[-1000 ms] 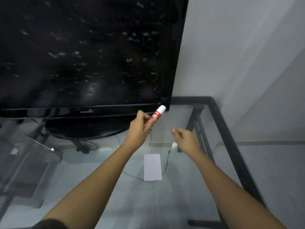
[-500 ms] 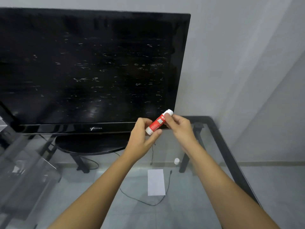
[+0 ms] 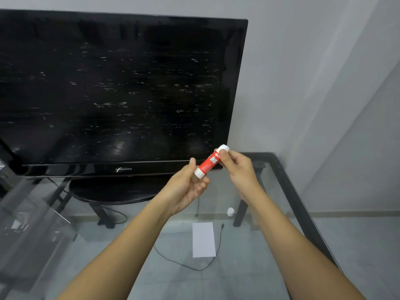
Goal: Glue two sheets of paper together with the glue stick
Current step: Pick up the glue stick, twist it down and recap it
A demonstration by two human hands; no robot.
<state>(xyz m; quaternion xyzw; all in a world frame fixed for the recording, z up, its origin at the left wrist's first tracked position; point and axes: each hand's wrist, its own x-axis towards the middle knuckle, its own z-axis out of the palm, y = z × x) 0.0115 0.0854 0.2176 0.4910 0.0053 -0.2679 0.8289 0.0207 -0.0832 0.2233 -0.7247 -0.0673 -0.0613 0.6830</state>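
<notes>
paper (image 3: 203, 239): one white sheet shows flat on the glass table (image 3: 287, 185), near the body and between the forearms; whether a second sheet lies under it cannot be told; no glue on it that can be seen
cap (image 3: 230, 211): small white piece standing on the glass just beyond the sheet, well apart from both hands; likely the stick's lid, so the stick seems already uncapped
left hand (image 3: 186, 189): raised above the table; thumb and fingers closed round the lower white end of the glue stick (image 3: 209, 162)
right hand (image 3: 238, 167): a second ago it hovered empty low by the cap; now it has come up and pinches the stick's upper white end
change: the stick has gone from a one-handed hold to a two-handed one, tilted, in front of the tv (image 3: 121, 89)
meaning: probably twisting the base to wind glue out; spreading on the sheet has not begun
cable (image 3: 184, 264): dark, seen through the glass near the sheet
</notes>
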